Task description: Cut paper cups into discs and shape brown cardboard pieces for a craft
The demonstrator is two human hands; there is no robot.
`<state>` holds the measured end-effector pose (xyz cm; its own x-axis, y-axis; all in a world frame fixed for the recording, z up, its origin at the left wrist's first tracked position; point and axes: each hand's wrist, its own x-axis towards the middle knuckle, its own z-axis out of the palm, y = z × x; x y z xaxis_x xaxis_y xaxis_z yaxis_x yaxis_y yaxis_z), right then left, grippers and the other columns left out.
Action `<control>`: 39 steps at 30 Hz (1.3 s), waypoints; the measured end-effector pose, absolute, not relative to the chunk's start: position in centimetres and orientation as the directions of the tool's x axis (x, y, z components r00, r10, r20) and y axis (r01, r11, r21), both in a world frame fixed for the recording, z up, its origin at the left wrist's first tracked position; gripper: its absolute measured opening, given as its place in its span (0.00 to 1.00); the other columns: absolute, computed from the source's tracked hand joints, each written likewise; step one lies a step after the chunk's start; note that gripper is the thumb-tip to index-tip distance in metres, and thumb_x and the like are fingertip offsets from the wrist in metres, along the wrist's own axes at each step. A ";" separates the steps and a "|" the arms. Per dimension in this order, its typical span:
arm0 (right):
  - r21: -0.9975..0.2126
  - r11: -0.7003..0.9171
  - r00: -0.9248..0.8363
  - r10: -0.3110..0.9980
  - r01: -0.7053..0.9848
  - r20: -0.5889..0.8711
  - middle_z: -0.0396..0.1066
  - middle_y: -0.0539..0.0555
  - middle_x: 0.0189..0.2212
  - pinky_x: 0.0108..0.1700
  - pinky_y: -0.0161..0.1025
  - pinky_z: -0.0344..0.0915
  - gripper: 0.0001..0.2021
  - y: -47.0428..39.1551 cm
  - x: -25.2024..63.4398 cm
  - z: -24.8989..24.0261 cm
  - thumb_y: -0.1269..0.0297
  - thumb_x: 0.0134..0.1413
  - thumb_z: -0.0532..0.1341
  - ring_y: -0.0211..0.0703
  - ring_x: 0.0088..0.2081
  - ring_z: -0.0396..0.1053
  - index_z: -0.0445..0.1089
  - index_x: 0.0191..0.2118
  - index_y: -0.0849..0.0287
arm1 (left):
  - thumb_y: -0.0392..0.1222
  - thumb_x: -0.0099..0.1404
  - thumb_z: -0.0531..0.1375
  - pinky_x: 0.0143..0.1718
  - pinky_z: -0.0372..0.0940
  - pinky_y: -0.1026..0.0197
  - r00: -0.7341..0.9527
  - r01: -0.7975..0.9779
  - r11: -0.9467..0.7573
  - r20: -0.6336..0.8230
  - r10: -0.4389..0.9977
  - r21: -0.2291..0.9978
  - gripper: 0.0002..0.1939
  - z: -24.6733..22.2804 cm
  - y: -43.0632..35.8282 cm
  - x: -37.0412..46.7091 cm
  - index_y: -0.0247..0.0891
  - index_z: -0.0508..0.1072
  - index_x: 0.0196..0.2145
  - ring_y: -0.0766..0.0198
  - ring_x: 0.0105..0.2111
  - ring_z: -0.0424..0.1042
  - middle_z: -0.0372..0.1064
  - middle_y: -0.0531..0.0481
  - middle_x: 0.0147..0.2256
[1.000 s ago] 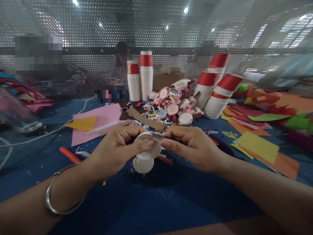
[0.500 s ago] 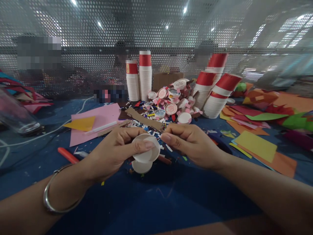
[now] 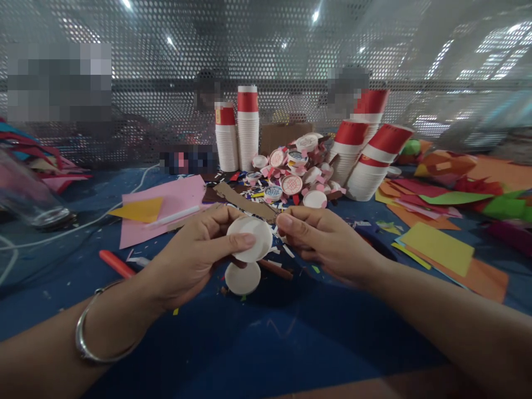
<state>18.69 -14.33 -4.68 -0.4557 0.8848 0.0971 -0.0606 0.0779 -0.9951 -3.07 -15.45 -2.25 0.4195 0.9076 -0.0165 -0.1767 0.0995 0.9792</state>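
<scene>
My left hand [image 3: 208, 249] pinches a white round paper disc [image 3: 260, 235] with a shallow rim, thumb flat across its face. Just below it, a second white disc [image 3: 243, 278] lies on the blue table. To the right of the held disc, my right hand [image 3: 328, 241] has thumb and forefinger pressed together, close to the disc's edge but apart from it. Whatever sits between those fingertips is too small to make out. Beyond both hands rises a heap of white discs [image 3: 291, 184] with pink paper tabs, some printed red or blue.
Stacks of red-and-white paper cups [image 3: 248, 133] stand at the back, with leaning stacks [image 3: 366, 172] right of the heap. Pink paper [image 3: 183, 194] and a red stick [image 3: 116, 264] lie left, yellow sheets [image 3: 440, 246] right. A clear glass [image 3: 37, 199] stands far left. Paper scraps litter the middle.
My left hand has raised and tilted the held disc, so more of the lower disc shows. The fingers of my right hand have shifted slightly, still pinched.
</scene>
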 end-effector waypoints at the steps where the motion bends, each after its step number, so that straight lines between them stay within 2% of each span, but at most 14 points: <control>1: -0.995 0.062 -0.461 0.883 -0.078 0.091 0.48 0.41 0.21 0.20 0.31 0.38 0.21 -14.4 18.7 -4.7 0.44 0.62 0.65 0.30 0.22 0.40 0.66 0.33 0.59 | 0.34 0.60 0.72 0.31 0.74 0.69 0.412 -0.176 0.099 -0.018 0.911 0.979 0.10 -2.3 -15.5 -3.0 0.37 0.80 0.40 0.64 0.31 0.81 0.81 0.50 0.36; 4: -0.993 0.050 -0.472 0.876 -0.109 0.096 0.52 0.42 0.23 0.21 0.31 0.40 0.20 -14.5 18.5 -4.6 0.46 0.60 0.67 0.30 0.22 0.43 0.68 0.34 0.59 | 0.32 0.59 0.72 0.31 0.74 0.68 0.390 -0.190 0.095 -0.014 0.921 0.977 0.08 -2.3 -15.7 -2.6 0.36 0.79 0.36 0.64 0.31 0.80 0.80 0.51 0.34; 9: -0.993 0.051 -0.499 0.861 -0.104 0.096 0.64 0.45 0.28 0.22 0.32 0.44 0.19 -14.7 18.4 -4.2 0.52 0.50 0.74 0.28 0.22 0.47 0.73 0.39 0.61 | 0.31 0.61 0.70 0.35 0.75 0.66 0.378 -0.250 0.068 0.032 0.925 0.966 0.05 -2.2 -16.0 -2.1 0.36 0.78 0.32 0.64 0.33 0.80 0.79 0.52 0.34; 13: -0.991 0.056 -0.489 0.866 -0.121 0.109 0.62 0.44 0.26 0.21 0.32 0.44 0.17 -14.7 18.5 -4.0 0.54 0.51 0.74 0.27 0.21 0.46 0.72 0.38 0.61 | 0.35 0.62 0.71 0.33 0.74 0.67 0.437 -0.175 0.077 0.007 0.899 0.982 0.05 -2.3 -16.0 -2.3 0.36 0.78 0.34 0.64 0.32 0.80 0.80 0.50 0.34; 17: -0.988 0.034 -0.477 0.872 -0.152 0.104 0.58 0.42 0.23 0.21 0.31 0.45 0.17 -14.7 18.5 -3.9 0.56 0.50 0.75 0.27 0.20 0.45 0.72 0.37 0.61 | 0.37 0.61 0.72 0.28 0.69 0.71 0.398 -0.109 0.008 0.036 0.917 0.994 0.08 -2.6 -16.1 -2.4 0.36 0.77 0.31 0.68 0.28 0.78 0.77 0.53 0.30; 19: -0.988 0.028 -0.474 0.875 -0.152 0.098 0.59 0.42 0.23 0.21 0.32 0.45 0.17 -14.7 18.5 -3.9 0.57 0.48 0.76 0.27 0.20 0.45 0.73 0.38 0.61 | 0.38 0.62 0.72 0.34 0.72 0.67 0.386 -0.121 -0.016 0.062 0.920 0.992 0.07 -2.7 -16.1 -2.4 0.37 0.79 0.35 0.65 0.32 0.80 0.79 0.52 0.34; 21: -0.989 0.030 -0.466 0.879 -0.144 0.095 0.58 0.41 0.23 0.21 0.32 0.45 0.18 -14.7 18.5 -3.9 0.56 0.47 0.76 0.27 0.20 0.45 0.73 0.37 0.62 | 0.39 0.62 0.72 0.39 0.74 0.62 0.420 -0.115 -0.003 0.051 0.906 0.993 0.11 -2.7 -16.1 -2.4 0.39 0.80 0.43 0.60 0.36 0.81 0.81 0.49 0.39; 23: -0.990 0.037 -0.465 0.880 -0.133 0.095 0.57 0.41 0.22 0.22 0.32 0.45 0.18 -14.6 18.5 -3.9 0.55 0.48 0.76 0.28 0.20 0.47 0.73 0.37 0.62 | 0.39 0.61 0.72 0.39 0.73 0.62 0.457 -0.082 0.015 0.025 0.889 0.997 0.15 -2.8 -16.0 -2.5 0.40 0.80 0.47 0.58 0.37 0.81 0.81 0.47 0.42; 25: -0.991 0.038 -0.475 0.875 -0.132 0.097 0.56 0.41 0.21 0.22 0.32 0.45 0.18 -14.6 18.6 -3.8 0.55 0.48 0.76 0.28 0.20 0.47 0.73 0.36 0.62 | 0.44 0.62 0.72 0.35 0.72 0.65 0.469 -0.079 0.020 0.019 0.883 0.997 0.14 -2.7 -15.9 -2.7 0.40 0.82 0.45 0.59 0.36 0.81 0.82 0.46 0.42; 27: -0.991 0.040 -0.492 0.865 -0.131 0.100 0.58 0.42 0.22 0.21 0.32 0.45 0.17 -14.6 18.6 -3.9 0.55 0.49 0.76 0.28 0.21 0.48 0.72 0.34 0.62 | 0.54 0.67 0.66 0.32 0.71 0.66 0.474 -0.126 0.060 0.007 0.880 0.990 0.17 -2.5 -15.6 -2.8 0.38 0.83 0.43 0.59 0.35 0.80 0.82 0.44 0.40; 29: -0.992 0.032 -0.518 0.850 -0.125 0.093 0.61 0.43 0.23 0.21 0.32 0.45 0.17 -14.6 18.7 -3.9 0.55 0.49 0.75 0.27 0.21 0.49 0.72 0.34 0.61 | 0.59 0.71 0.59 0.30 0.72 0.65 0.503 -0.188 0.175 -0.058 0.862 0.966 0.23 -2.3 -15.3 -2.9 0.37 0.84 0.43 0.58 0.33 0.80 0.82 0.42 0.39; 32: -0.993 -0.004 -0.579 0.813 -0.115 0.064 0.64 0.44 0.23 0.23 0.31 0.48 0.17 -14.6 18.8 -4.0 0.54 0.51 0.74 0.29 0.21 0.54 0.71 0.35 0.61 | 0.55 0.72 0.59 0.29 0.73 0.65 0.569 -0.186 0.358 -0.197 0.798 0.915 0.21 -2.1 -15.0 -2.9 0.36 0.83 0.40 0.58 0.31 0.81 0.82 0.42 0.35; 35: -0.993 -0.028 -0.622 0.782 -0.118 0.052 0.67 0.46 0.24 0.25 0.31 0.51 0.17 -14.6 18.9 -4.1 0.55 0.52 0.74 0.30 0.24 0.60 0.71 0.35 0.61 | 0.53 0.71 0.60 0.29 0.73 0.65 0.623 -0.120 0.430 -0.269 0.735 0.895 0.21 -2.0 -15.1 -3.0 0.32 0.83 0.36 0.58 0.29 0.80 0.81 0.39 0.31; 39: -0.992 -0.062 -0.635 0.772 -0.113 0.025 0.69 0.47 0.24 0.25 0.31 0.52 0.15 -14.6 18.9 -4.1 0.57 0.53 0.74 0.31 0.24 0.61 0.71 0.35 0.60 | 0.50 0.69 0.63 0.32 0.74 0.66 0.695 -0.093 0.486 -0.293 0.657 0.869 0.17 -1.9 -15.3 -3.4 0.32 0.82 0.41 0.57 0.33 0.82 0.82 0.35 0.38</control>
